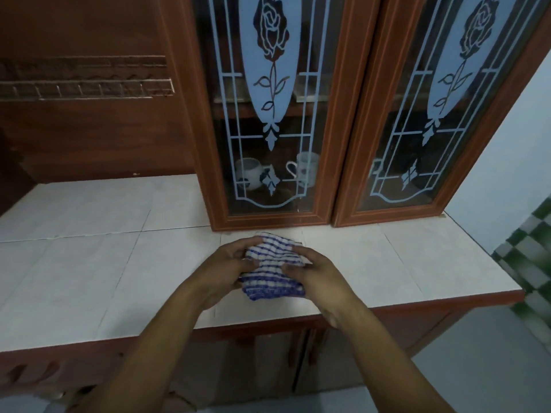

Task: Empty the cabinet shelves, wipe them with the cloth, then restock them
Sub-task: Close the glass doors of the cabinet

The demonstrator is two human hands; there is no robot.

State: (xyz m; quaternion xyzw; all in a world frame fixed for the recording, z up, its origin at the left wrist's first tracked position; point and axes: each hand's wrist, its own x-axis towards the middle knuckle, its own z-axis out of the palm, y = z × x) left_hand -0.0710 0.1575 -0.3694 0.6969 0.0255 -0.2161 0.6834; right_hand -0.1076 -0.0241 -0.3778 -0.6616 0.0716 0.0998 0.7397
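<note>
Cloth: a blue-and-white checked cloth [272,268], bunched up, sits between both hands over the right-hand part of the table [89,263], in front of the left door. I cannot tell whether its underside touches the tiles.
Left hand: the left hand [229,263] holds the cloth's left side, its fingers [253,242] curled over the top edge.
Right hand: the right hand [313,272] holds the right side, its fingers [298,268] bent and pinching into the folds.
Table edges: the front edge runs just below my wrists, with a brown wooden lip under the white tile. The right edge lies well apart from the right hand and slants back to the cabinet's corner.
Open room: white tile stretches wide to the left of the hands, and a narrower strip lies to their right.
Cabinet: the cabinet [334,144] stands on the rear of the table. The left door [325,114] and right door [507,114] both look closed (wide-angle bending makes them lean), with their lower rails near the cloth's far edge.
Behind the glass: on the lowest shelf I see a round mug [250,172] and a taller mug [305,171], apart from each other, and an upper shelf [307,96] above them.
Beyond the right edge: a pale wall [507,174] and green-and-white checked tiling [533,248].
</note>
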